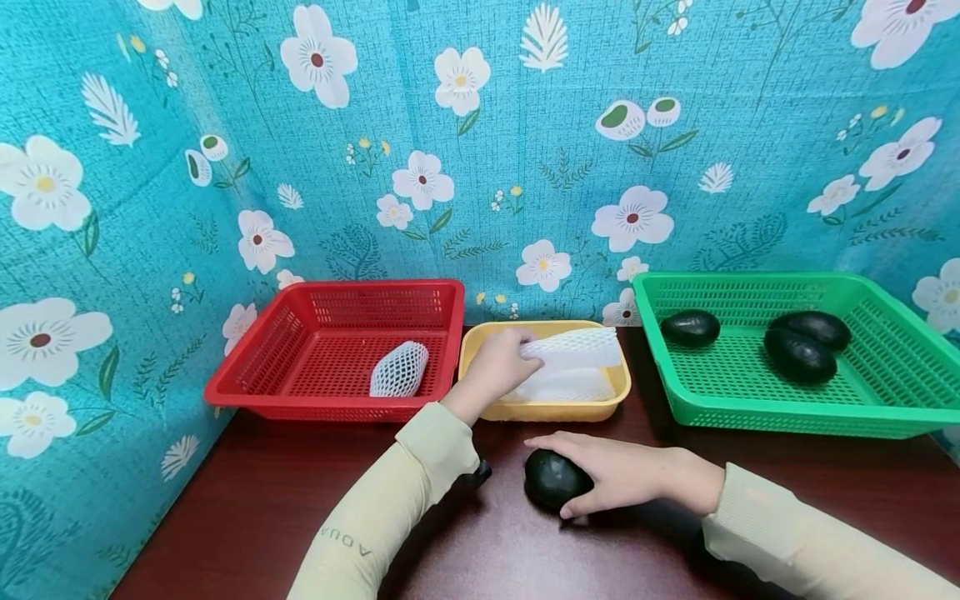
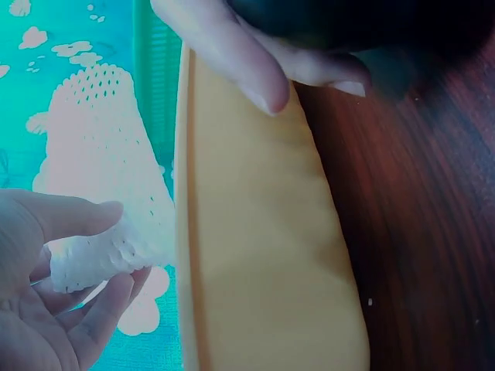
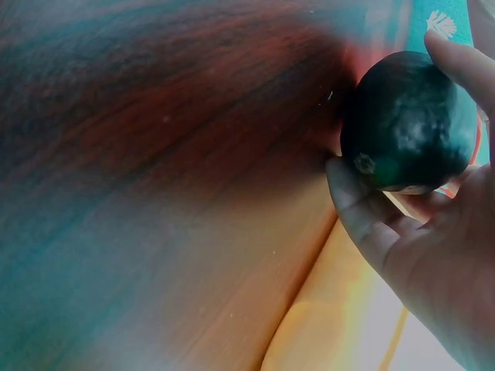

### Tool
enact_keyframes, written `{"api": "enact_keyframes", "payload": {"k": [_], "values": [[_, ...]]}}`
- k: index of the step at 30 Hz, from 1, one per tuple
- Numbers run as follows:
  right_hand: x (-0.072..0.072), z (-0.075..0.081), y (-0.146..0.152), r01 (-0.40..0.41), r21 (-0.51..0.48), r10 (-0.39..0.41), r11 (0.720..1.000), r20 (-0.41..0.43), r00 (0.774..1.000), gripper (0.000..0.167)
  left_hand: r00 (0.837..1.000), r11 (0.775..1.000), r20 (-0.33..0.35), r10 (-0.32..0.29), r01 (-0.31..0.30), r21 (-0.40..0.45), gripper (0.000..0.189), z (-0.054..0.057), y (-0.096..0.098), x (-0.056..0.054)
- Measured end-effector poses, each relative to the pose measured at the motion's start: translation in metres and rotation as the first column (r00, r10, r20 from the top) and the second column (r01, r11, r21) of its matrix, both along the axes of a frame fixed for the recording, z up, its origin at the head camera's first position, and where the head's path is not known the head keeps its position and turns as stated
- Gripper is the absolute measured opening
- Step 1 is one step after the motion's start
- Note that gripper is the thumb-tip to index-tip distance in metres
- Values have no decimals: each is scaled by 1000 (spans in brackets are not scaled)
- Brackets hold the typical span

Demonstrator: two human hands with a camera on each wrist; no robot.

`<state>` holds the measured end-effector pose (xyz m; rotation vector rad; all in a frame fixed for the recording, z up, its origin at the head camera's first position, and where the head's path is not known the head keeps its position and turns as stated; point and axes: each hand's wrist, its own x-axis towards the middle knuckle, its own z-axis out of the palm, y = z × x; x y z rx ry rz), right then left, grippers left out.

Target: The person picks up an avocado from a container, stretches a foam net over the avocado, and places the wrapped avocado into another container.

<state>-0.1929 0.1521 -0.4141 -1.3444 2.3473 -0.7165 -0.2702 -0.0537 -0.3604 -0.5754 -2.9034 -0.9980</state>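
Note:
Over the yellow basket (image 1: 547, 410), my left hand (image 1: 498, 367) pinches a white foam net sleeve (image 1: 573, 348) by one end. The left wrist view shows the thumb and fingers of that hand on the sleeve (image 2: 104, 154), whose other end points away. My right hand (image 1: 622, 475) grips a dark avocado (image 1: 553, 479) in front of the basket, low over the table. In the right wrist view, thumb and fingers curl round the avocado (image 3: 406, 124), and its stem end shows. More white foam sleeves (image 1: 562, 385) lie inside the yellow basket.
On the left stands a red basket (image 1: 330, 407) with one avocado in a foam net (image 1: 400, 369). A green basket (image 1: 787, 418) on the right holds several bare avocados (image 1: 798, 354). The dark wooden table (image 1: 247, 500) meets a blue flowered cloth (image 1: 480, 167) behind.

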Motion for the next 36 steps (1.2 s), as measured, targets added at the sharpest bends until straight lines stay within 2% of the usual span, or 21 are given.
{"api": "enact_keyframes", "payload": {"k": [15,21,28,36], "values": [[0,-1,0,-9,1,9,1000,-23,1000,79,999,1000,-35,-16,15,-5,10,4,-6,8],[0,1,1,-5,1,5,1000,1,1000,82,999,999,-27,-34,34,18,10,9,-11,11],[0,12,6,31,17,-31,999,47,998,84,998,999,-55,-35,35,0,9,18,-19,16],[2,28,13,32,-50,-32,998,5,999,76,996,999,-80,-33,34,22,13,29,-30,26]]}}
